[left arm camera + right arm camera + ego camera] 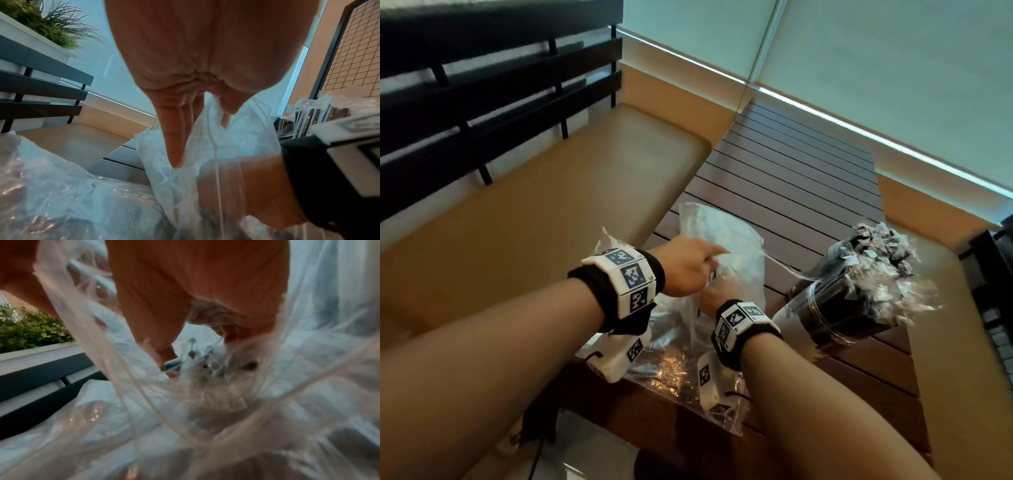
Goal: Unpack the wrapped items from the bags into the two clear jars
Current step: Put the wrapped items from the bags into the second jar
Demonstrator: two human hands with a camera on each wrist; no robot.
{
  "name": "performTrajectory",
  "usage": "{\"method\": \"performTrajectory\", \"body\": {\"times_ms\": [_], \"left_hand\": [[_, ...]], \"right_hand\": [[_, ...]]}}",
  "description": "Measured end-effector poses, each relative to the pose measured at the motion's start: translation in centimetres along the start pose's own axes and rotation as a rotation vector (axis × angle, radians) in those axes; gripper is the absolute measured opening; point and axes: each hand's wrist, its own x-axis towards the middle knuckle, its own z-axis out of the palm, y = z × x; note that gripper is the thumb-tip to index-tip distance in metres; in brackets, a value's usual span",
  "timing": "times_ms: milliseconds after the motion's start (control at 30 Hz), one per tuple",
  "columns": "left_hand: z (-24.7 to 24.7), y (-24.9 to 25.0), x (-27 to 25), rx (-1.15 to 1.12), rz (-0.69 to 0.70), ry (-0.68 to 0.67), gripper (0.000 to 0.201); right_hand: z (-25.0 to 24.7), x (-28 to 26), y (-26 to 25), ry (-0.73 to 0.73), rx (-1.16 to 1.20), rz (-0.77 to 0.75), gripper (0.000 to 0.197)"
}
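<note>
Hands: left (683, 265) pinches crinkly clear bag (726, 240) rim; right (185, 308), inside, grips wrapped items (197, 360).

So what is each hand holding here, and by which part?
The left hand pinches the clear plastic bag by its upper edge, holding it open. The right hand is inside the bag; whether it grips a wrapped item cannot be told.

Bare forearms, black fabric wrist straps (589, 291), white blocky bands with black-and-white square marker tags (631, 275), white camera units underneath (709, 380), thin black cables.
</note>
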Motion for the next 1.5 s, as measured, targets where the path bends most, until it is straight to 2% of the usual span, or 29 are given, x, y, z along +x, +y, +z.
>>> {"method": "performTrajectory", "body": {"times_ms": [100,267,400,467,533,633,733,833,933,1033,1167,1300,1400,1500], "left_hand": [[0.1,-0.4,0.2,-0.011,-0.002,-0.008,0.045],[0.5,-1.0,0.7,-0.006,-0.005,-0.023,0.044],[0.4,-1.4,1.7,0.019,-0.007,0.016,0.043],[0.0,-1.7,2.7,0.04,-0.002,0.089,0.041],[0.0,-2.1,3.6,0.059,-0.023,0.152,0.039],[0.2,-2.2,4.6,0.077,-0.044,0.193,0.037],[0.5,-1.2,5.4,0.103,-0.023,0.216,0.036],[0.8,0.7,5.5,0.16,0.016,0.309,0.035],[1.2,2.1,5.3,0.368,0.078,0.362,0.033],[1.4,2.3,5.0,0.517,0.051,0.346,0.028],[0.5,0.7,5.5,0.349,-0.144,0.348,0.028],[-1.0,-1.0,6.3,0.41,-0.249,0.286,0.017],[-1.7,-2.1,6.4,0.532,-0.304,0.217,0.021],[-1.4,-2.9,6.3,0.466,-0.325,0.245,0.022]], "right_hand": [[0.8,1.0,0.4,-0.011,-0.102,0.018,0.035],[0.9,1.3,0.6,-0.01,-0.09,0.035,0.025],[0.2,1.0,0.7,0.036,-0.03,0.021,0.034],[-0.9,0.5,0.6,0.048,0.066,0.026,0.03],[-2.0,-0.4,0.5,-0.009,0.199,0.073,0.023],[-3.2,-1.8,0.8,-0.055,0.328,0.131,0.004],[-4.0,-2.7,1.5,-0.12,0.5,0.202,0.02],[-4.8,-3.7,2.0,-0.135,0.712,0.251,0.021],[-5.3,-4.2,2.5,-0.134,0.773,0.221,0.017],[-6.0,-4.9,2.8,-0.149,0.728,0.204,0.009],[-7.9,-6.6,3.3,-0.224,0.509,0.11,0.016],[-11.5,-9.2,4.0,-0.268,0.311,-0.034,0.026],[-14.4,-12.0,4.6,-0.256,0.189,-0.164,0.029],[-17.1,-14.8,4.9,-0.252,0.192,-0.277,0.025]]}}
